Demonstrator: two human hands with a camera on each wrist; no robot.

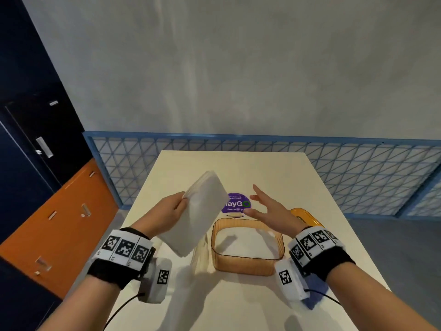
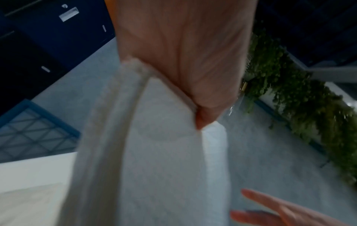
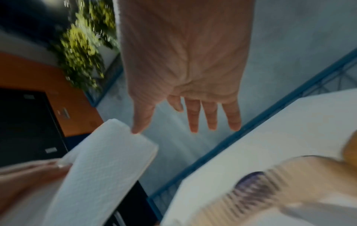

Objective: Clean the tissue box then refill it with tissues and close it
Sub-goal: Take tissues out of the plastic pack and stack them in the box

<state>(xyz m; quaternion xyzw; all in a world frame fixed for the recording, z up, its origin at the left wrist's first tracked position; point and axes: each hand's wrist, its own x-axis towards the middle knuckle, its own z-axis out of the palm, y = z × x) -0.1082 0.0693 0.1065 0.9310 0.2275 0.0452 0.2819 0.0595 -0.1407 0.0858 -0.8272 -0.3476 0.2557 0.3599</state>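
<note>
A thick white stack of tissues (image 1: 200, 212) is held tilted in the air by my left hand (image 1: 172, 211), which grips its left edge, thumb on top; the left wrist view shows the stack (image 2: 164, 152) bending below the palm. The orange translucent tissue box (image 1: 248, 265) stands open on the white table (image 1: 238, 306), just right of and below the stack. My right hand (image 1: 265, 206) hovers above the box with fingers spread, holding nothing; in the right wrist view its thumb tip almost meets the stack's corner (image 3: 108, 160). The orange lid (image 1: 304, 215) lies behind my right wrist.
A round purple sticker (image 1: 236, 204) sits on the table behind the box. A blue mesh fence (image 1: 358, 173) runs behind the table. Orange and dark blue cabinets (image 1: 59, 223) stand at the left. A blue cloth (image 1: 315, 293) lies under my right wrist.
</note>
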